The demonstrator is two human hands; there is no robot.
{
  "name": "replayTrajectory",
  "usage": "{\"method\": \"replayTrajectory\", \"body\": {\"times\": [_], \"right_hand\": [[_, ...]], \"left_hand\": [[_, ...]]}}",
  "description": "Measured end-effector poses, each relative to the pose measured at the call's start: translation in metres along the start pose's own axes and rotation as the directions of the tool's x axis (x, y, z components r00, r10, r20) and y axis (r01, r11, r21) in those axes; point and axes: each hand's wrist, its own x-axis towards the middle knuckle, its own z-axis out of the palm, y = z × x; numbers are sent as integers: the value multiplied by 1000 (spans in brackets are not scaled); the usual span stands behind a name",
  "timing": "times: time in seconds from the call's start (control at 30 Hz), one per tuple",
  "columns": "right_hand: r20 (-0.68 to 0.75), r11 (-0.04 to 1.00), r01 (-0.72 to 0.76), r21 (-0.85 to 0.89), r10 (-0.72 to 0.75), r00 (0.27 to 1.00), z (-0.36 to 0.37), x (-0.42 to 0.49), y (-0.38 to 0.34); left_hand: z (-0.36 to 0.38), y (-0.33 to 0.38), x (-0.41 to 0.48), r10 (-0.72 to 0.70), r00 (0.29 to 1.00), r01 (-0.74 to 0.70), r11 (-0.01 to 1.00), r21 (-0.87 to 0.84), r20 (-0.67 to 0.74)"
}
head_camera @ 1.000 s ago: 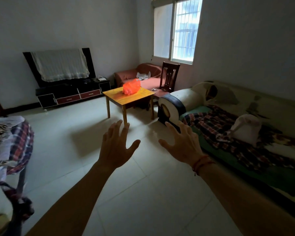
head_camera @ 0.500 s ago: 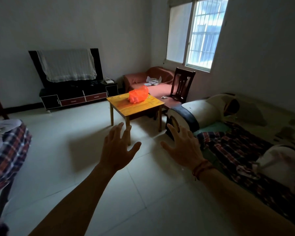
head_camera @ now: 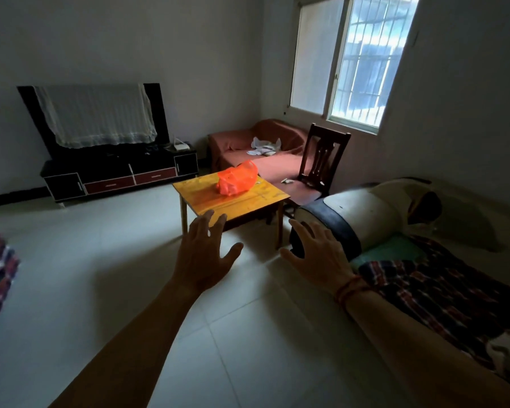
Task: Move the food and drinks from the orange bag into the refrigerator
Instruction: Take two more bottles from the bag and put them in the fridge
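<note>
An orange plastic bag [head_camera: 238,178] lies on a small yellow wooden table [head_camera: 242,203] in the middle of the room, some way ahead of me. Its contents do not show clearly. My left hand [head_camera: 203,254] is stretched out in front with fingers spread, holding nothing, just short of the table's near edge in the view. My right hand [head_camera: 318,257] is held out beside it, also spread and empty, with a red string on the wrist. No refrigerator is in view.
A sofa with a white armrest [head_camera: 362,219] and plaid blanket [head_camera: 442,293] runs along the right. Behind the table stand a dark wooden chair [head_camera: 321,160] and a reddish couch [head_camera: 248,145]. A black TV stand [head_camera: 118,175] lines the far wall. Pale tiled floor [head_camera: 100,290] lies between.
The view has moved forward and turned toward the table, so the orange bag looks larger and nearer. Both hands stay outstretched and spread.
</note>
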Motion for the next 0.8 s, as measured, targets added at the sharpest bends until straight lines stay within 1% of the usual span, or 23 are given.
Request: {"method": "replayTrajectory", "body": {"times": [0.1,0.23,0.47,0.63,0.8], "right_hand": [[-14,1000,1,14,-1,1000,16,58,11],[6,1000,12,23,-12,1000,40,130,29],[0,997,53,54,-53,999,85,272,79],[27,995,68,67,-70,997,110,376,109],[75,994,93,56,-97,992,136,461,123]], "left_hand": [[28,-9,52,9,1000,-9,1000,-12,0],[72,-27,115,10,1000,-10,1000,-5,0],[153,-58,236,-45,999,45,999,21,21],[198,-79,327,-114,993,114,993,17,35],[236,-102,398,-148,989,148,989,17,28]]}}
